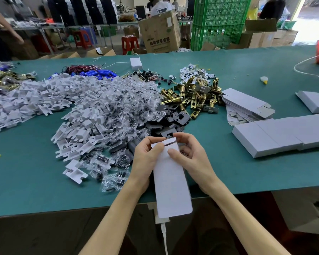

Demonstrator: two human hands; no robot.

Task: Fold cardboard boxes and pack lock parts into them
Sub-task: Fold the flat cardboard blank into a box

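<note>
I am holding a long white box (170,177) in both hands, lengthwise away from me, over the near edge of the green table (35,181). Its rounded near end is hanging past the table edge, toward my lap.

My left hand (145,155) is gripping the far left corner of the box, with the thumb lying across the top face and the fingers curling underneath. My right hand (190,155) is gripping the far right side, with the thumb pressing flat on the top face and the fingers hooking over the far end, where a dark slit is showing under the flap. Both forearms are reaching in from below, wrists nearly level, angling toward each other.

Just beyond my hands dark plates (175,118) are lying in a heap, with brass latches (191,96) behind them and bagged screws (122,107) to the left. To the right, flat boxes (245,103) are sitting in a stack, and closed boxes (276,135) are lying in a row.
</note>
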